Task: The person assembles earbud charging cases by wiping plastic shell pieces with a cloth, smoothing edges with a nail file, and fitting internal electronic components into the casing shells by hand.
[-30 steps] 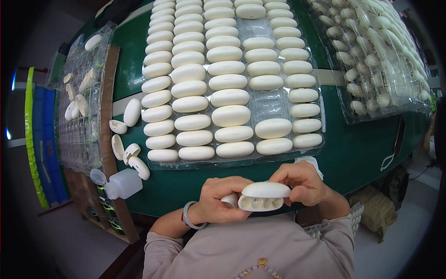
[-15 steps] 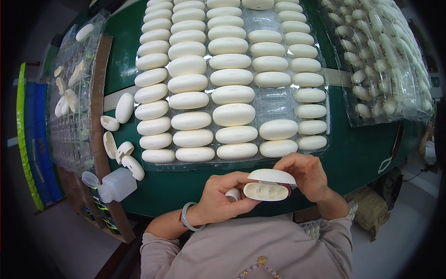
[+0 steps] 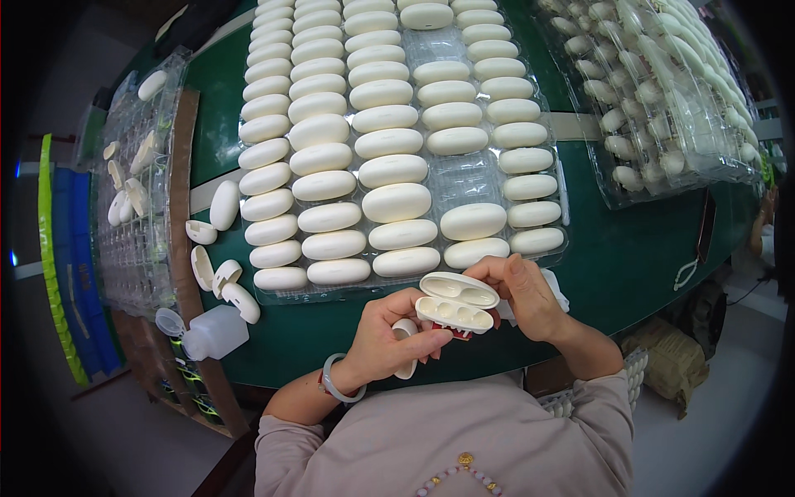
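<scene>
Apparently inspecting an open cream oval plastic case (image 3: 454,315) above the green table (image 3: 281,344)'s near edge, clasping it and a rounded cream plastic piece (image 3: 406,370) in left hand (image 3: 383,335), touching lid (image 3: 458,290) with half-spread right hand (image 3: 534,305), likely needing steadiness next.

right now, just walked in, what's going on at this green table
A person holds an open white case over the near table edge. The left hand grips its base along with another white piece; the right hand is at the case's right end. Ahead, closed white cases sit in columns on a clear plastic tray. To the left lie loose case parts and a translucent bottle, its cap open.
</scene>
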The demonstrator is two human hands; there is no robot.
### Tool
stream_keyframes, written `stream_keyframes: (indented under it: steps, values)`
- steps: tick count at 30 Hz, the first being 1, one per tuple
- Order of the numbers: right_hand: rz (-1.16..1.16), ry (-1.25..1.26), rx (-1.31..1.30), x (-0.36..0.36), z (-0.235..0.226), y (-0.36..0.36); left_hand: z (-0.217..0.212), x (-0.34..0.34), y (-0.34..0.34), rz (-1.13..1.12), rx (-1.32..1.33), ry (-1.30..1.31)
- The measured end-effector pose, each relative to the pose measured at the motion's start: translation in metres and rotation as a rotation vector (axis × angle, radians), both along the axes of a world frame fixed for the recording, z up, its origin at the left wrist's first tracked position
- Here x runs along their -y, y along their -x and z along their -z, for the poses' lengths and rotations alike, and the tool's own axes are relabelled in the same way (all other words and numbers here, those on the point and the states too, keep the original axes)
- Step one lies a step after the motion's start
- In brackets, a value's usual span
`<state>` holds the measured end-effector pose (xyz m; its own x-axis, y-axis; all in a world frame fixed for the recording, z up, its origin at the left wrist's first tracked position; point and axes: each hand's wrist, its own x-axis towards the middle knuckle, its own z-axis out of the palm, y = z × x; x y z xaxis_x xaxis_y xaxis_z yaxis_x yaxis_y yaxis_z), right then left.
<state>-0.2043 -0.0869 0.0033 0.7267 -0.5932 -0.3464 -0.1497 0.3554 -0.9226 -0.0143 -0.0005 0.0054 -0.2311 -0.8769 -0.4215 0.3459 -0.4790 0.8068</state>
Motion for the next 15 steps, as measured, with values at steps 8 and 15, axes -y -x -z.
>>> stream_keyframes:
  steps: [8,15]
  values:
    - [-0.022,0.112,-0.044,-0.0031,0.0045,-0.0015,-0.0005,-0.0009,-0.0031,0.001,0.000,-0.002]
    - [-0.001,1.008,0.203,0.0014,0.0100,-0.0013,-0.0012,-0.0036,0.0024,-0.058,0.008,0.012]
